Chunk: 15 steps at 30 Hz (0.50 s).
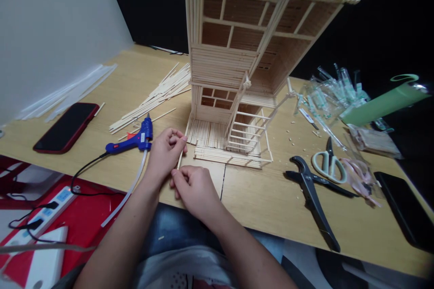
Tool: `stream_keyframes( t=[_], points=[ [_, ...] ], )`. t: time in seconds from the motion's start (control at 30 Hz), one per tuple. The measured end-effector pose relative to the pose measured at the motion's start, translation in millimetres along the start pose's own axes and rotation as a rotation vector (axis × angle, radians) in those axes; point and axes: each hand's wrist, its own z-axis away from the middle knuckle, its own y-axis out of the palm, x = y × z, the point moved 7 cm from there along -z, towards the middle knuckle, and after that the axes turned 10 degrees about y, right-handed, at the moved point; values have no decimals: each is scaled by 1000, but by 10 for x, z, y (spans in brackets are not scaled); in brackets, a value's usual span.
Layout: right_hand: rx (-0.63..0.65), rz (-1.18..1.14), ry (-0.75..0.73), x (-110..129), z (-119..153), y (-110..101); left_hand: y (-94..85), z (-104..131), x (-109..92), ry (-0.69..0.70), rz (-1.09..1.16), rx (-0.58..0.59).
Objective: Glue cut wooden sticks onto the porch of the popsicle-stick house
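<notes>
A thin wooden stick (180, 159) slants between my two hands, just in front of a model house (225, 63) built of such sticks. My left hand (166, 150) pinches the stick's far end beside the left front corner of the house's floor. Lower down, my right hand (193, 186) grips the near end between thumb and fingers. A low stick railing (230, 158) runs along the front of the floor, to the right of my hands. Close to my left wrist lies a blue glue gun (132, 137) with a clear glue stick in its back.
Loose wooden sticks (156, 92) lie behind the glue gun. At left are a phone (68, 127) and clear glue sticks (71, 90). Pruning cutters (313, 198), scissors (328, 167), a green tube (379, 104), plastic wrappers (325, 95) and a second black phone (405, 207) occupy the right side.
</notes>
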Motion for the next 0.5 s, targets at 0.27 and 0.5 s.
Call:
stream_keyframes(
  t=[0.27, 0.5],
  points=[
    [-30, 73, -21, -18, -3, -2, -18, -21, 51, 6, -16, -3],
    [-46, 94, -37, -22, 2, 9, -24, -11, 79, 25, 7, -5]
  ],
)
